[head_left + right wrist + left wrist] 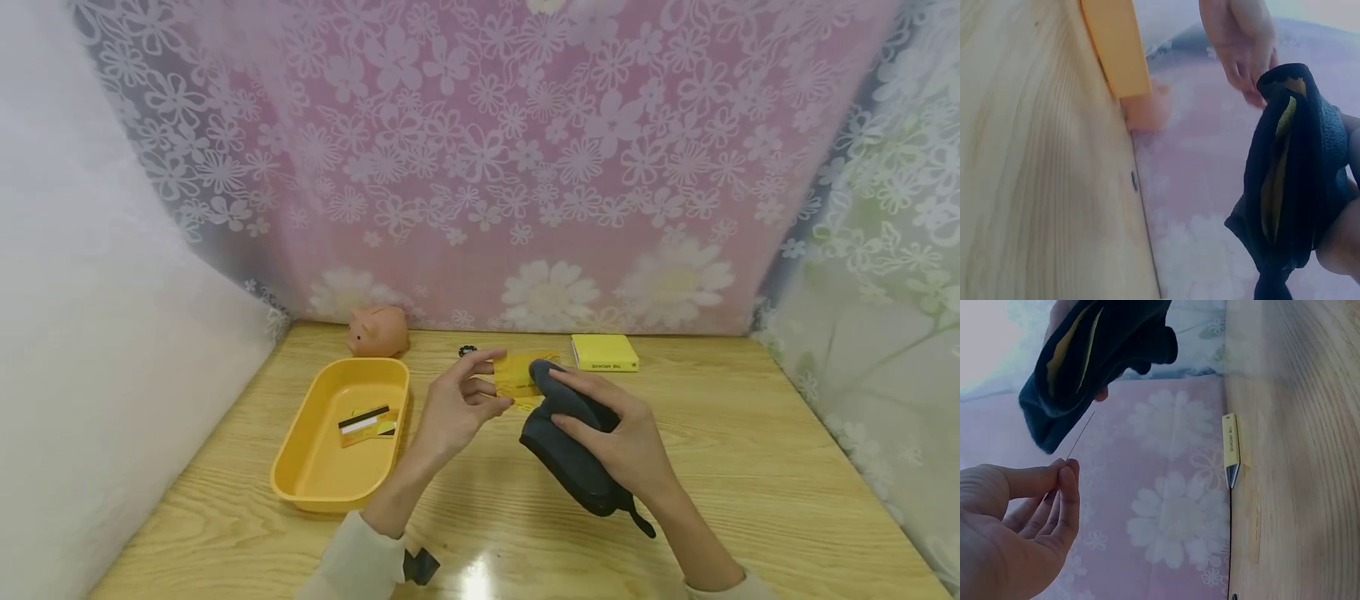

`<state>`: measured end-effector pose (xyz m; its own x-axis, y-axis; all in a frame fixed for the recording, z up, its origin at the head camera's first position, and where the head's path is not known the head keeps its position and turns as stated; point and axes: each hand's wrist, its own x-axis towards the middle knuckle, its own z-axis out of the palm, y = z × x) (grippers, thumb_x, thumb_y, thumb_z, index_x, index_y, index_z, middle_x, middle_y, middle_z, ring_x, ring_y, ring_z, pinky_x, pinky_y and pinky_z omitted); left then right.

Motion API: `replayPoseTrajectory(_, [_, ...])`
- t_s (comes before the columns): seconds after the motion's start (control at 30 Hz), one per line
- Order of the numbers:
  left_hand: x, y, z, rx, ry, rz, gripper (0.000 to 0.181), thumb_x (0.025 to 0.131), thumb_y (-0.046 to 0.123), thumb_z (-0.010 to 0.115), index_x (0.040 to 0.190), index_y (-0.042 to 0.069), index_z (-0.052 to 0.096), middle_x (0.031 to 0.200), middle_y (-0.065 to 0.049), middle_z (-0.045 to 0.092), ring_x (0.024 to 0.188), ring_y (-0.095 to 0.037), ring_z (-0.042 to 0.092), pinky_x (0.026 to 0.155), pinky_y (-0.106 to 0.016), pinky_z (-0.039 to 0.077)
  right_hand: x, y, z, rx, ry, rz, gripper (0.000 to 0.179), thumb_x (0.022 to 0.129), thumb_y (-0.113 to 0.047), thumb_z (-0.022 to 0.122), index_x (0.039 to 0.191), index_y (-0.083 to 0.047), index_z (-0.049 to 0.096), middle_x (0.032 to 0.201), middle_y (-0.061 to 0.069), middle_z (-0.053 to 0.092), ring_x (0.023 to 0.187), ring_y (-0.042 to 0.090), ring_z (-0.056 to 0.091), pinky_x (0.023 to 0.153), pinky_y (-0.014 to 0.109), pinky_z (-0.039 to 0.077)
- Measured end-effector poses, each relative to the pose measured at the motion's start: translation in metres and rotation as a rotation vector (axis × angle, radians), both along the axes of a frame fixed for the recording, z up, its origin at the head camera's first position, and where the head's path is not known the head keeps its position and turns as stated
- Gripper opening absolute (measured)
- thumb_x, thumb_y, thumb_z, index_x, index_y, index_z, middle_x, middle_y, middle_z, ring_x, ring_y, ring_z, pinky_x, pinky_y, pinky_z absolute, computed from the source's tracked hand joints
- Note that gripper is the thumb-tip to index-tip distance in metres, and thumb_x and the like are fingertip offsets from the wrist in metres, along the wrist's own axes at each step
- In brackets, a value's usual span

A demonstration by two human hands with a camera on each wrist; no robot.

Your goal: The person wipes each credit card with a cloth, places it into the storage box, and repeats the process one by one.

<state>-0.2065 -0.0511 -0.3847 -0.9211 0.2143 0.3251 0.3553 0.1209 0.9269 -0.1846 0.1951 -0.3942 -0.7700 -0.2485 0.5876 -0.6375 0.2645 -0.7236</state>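
Pale sleeves (352,562) enter over the near edge of the light wood-grain worktop (780,467). Left hand (452,412): thumb and fingertips pinch a flat, translucent yellow rectangular card (513,373), raised above the middle of the worktop. Right hand (628,433): fingers curled round a dark blue-grey fabric pouch (566,462) with black edging and a short strap; it is held tilted, mouth parted, yellow material visible inside. One end of the card lies at the pouch; contact between the two cannot be determined.

Toward the worktop's left edge sits a deep yellow plastic tray (322,467) with rounded corners; overlapping yellow, black and white cards (367,427) lie in it, nearer its right wall. An orange-pink pig-shaped figure (381,333) stands near the back left corner, just beyond the tray. Along the back edge: a small black disc (467,351) near the middle and, farther right, a bright yellow rectangular block (603,352) lettered THE ARCHIVE.
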Motion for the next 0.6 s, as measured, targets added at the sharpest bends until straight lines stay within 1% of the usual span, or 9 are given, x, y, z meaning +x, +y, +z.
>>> replayPoseTrajectory(0.13, [-0.001, 0.003, -0.001, -0.024, 0.049, 0.003, 0.059, 0.089, 0.001, 0.081, 0.143, 0.020, 0.063, 0.125, -0.012, 0.063, 0.094, -0.024, 0.071, 0.081, -0.029, 0.062, 0.001, -0.018, 0.004, 0.002, 0.048, 0.022, 0.059, 0.087, 0.002, 0.082, 0.141, -0.017, 0.068, 0.147, 0.002, 0.061, 0.135, 0.021, 0.058, 0.106, 0.026, 0.051])
replayPoseTrajectory(0.27, [-0.002, 0.007, -0.002, -0.046, 0.096, -0.006, 0.058, 0.093, -0.010, 0.069, 0.143, 0.019, 0.062, 0.125, -0.010, 0.067, 0.096, -0.023, 0.072, 0.082, -0.028, 0.061, 0.003, -0.034, 0.005, 0.003, 0.079, 0.036, 0.056, 0.088, 0.001, 0.082, 0.140, -0.016, 0.068, 0.146, 0.005, 0.061, 0.133, 0.023, 0.060, 0.104, 0.027, 0.053])
replayPoseTrajectory(0.33, [-0.003, 0.009, -0.002, -0.043, 0.110, -0.016, 0.060, 0.093, -0.015, 0.061, 0.144, 0.018, 0.062, 0.126, -0.010, 0.067, 0.097, -0.023, 0.071, 0.081, -0.028, 0.059, 0.005, -0.039, 0.005, 0.005, 0.077, 0.022, 0.055, 0.088, -0.001, 0.082, 0.139, -0.017, 0.069, 0.146, 0.004, 0.061, 0.133, 0.023, 0.060, 0.104, 0.027, 0.053])
replayPoseTrajectory(0.4, [-0.003, 0.009, -0.002, -0.041, 0.115, -0.013, 0.063, 0.092, -0.018, 0.058, 0.144, 0.018, 0.062, 0.127, -0.008, 0.067, 0.097, -0.022, 0.070, 0.081, -0.026, 0.057, 0.006, -0.043, 0.007, 0.006, 0.075, 0.000, 0.055, 0.088, -0.003, 0.082, 0.139, -0.019, 0.069, 0.146, 0.003, 0.062, 0.133, 0.023, 0.060, 0.106, 0.026, 0.052])
replayPoseTrajectory(0.6, [-0.005, 0.011, 0.000, -0.025, 0.121, -0.017, 0.061, 0.094, -0.016, 0.057, 0.144, 0.019, 0.062, 0.128, -0.007, 0.067, 0.096, -0.020, 0.069, 0.082, -0.026, 0.057, 0.008, -0.047, 0.010, 0.007, 0.078, -0.071, 0.055, 0.088, -0.002, 0.083, 0.137, -0.021, 0.071, 0.145, -0.001, 0.063, 0.131, 0.022, 0.061, 0.106, 0.024, 0.051])
